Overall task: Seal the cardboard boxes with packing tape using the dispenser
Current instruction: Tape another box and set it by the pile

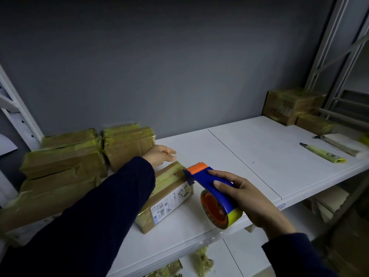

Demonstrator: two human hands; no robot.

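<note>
Head view: gripping dispenser point(211, 188) in right hand point(247, 196), nose by box point(171, 194); reaching beyond it with left hand point(159, 154), fingers relaxed; box partly hidden under sleeve point(109, 196).

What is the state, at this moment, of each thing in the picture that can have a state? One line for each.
labelled box: flat on the shelf, yellowish tape along its top.
tape dispenser: held, cutter end at that box's far end.
right hand: grips the dispenser.
left hand: fingers straight, holding nothing.
boxes at left: stacked, wrapped in tape.
yellow knife: lying on the shelf, untouched.
</note>
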